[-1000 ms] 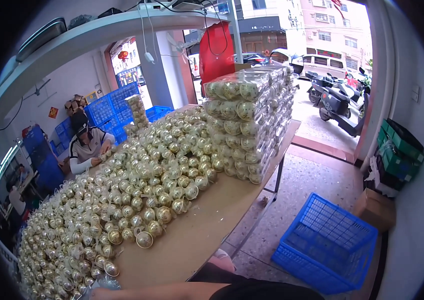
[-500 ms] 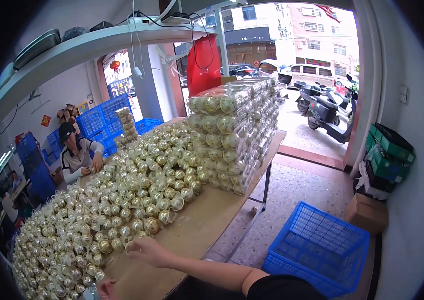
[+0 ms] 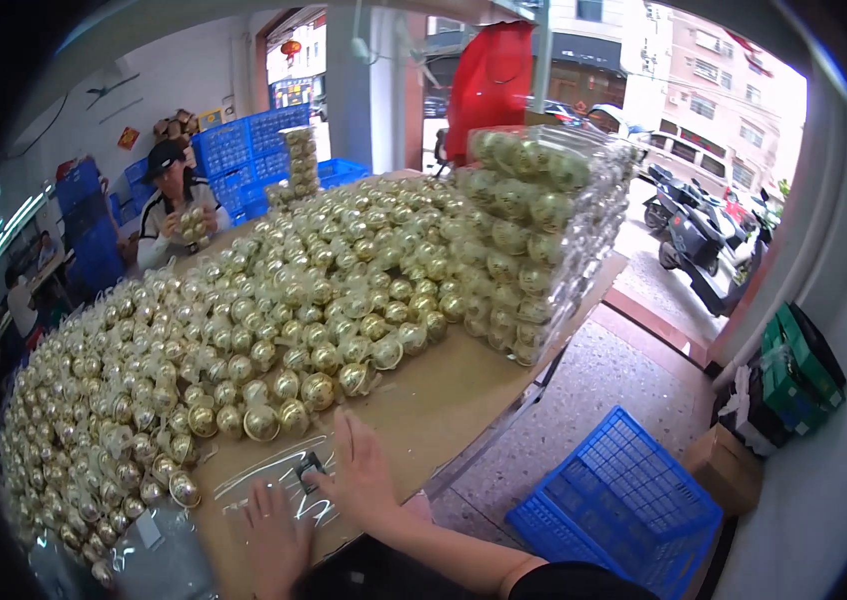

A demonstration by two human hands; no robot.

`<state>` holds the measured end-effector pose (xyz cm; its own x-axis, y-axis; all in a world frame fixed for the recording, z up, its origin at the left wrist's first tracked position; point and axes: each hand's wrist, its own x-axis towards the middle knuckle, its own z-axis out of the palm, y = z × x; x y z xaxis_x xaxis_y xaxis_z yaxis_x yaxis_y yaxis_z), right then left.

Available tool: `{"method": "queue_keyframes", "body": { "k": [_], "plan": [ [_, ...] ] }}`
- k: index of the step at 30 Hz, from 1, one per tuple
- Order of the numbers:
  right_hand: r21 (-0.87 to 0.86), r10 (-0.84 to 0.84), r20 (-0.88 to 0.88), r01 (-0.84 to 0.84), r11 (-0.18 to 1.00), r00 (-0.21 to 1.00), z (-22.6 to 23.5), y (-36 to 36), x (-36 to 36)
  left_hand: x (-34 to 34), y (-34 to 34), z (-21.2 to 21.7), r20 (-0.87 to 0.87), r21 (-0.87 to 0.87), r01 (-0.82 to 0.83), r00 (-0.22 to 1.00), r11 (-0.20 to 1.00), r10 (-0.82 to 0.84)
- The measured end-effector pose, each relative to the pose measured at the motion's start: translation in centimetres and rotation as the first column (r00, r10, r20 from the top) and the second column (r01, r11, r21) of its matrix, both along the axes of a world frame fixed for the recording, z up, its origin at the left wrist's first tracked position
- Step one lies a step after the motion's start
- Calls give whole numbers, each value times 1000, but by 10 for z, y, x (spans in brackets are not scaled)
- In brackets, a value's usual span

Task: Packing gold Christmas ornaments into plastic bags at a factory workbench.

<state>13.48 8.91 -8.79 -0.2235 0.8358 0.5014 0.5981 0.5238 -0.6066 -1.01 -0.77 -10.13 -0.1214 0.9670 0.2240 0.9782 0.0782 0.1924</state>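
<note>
A clear, shiny plastic sheet or flattened pack (image 3: 262, 468) with a small dark patch lies on the brown tabletop at the near edge of the ball pile. My left hand (image 3: 279, 535) rests on its near side, fingers stretched out. At its right side is my right hand (image 3: 362, 478), fingers extended and the thumb reaching toward the dark patch. Both hands look spread, with nothing gripped. Just beyond them begins a wide heap of gold balls (image 3: 319, 390) in clear wrapping. More clear plastic packaging (image 3: 159, 560) lies to the left of my left hand.
Clear packs of gold balls (image 3: 529, 240) form a tall stack at the table's far right. Across the table a co-worker (image 3: 179, 200) holds several balls. On the floor at right stand a blue crate (image 3: 624, 510), a cardboard box (image 3: 727, 468) and green boxes (image 3: 794, 370).
My hands have moved from the edge of the ball heap onto the clear plastic, now seen on the tabletop. The view has turned left. The co-worker has raised some balls.
</note>
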Motion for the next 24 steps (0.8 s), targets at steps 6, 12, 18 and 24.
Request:
{"method": "queue_keyframes", "body": {
  "k": [6, 12, 18, 24],
  "plan": [
    [-36, 407, 509, -454, 890, 759, -22, 8, -12, 19, -22, 23, 63, -144, 93, 994, 985, -85],
    [-133, 551, 549, -585, 800, 629, -14, 1, -25, -19, 18, -9, -28, 62, -148, 988, 987, 150],
    [-60, -48, 371, 76, 995, 927, -21, 3, -8, -25, 5, 6, 336, -12, -165, 928, 986, 159],
    [-289, 196, 50, -174, 941, 979, 26, 17, -20, -56, 16, 16, 579, 31, -223, 798, 974, 165]
  ]
}}
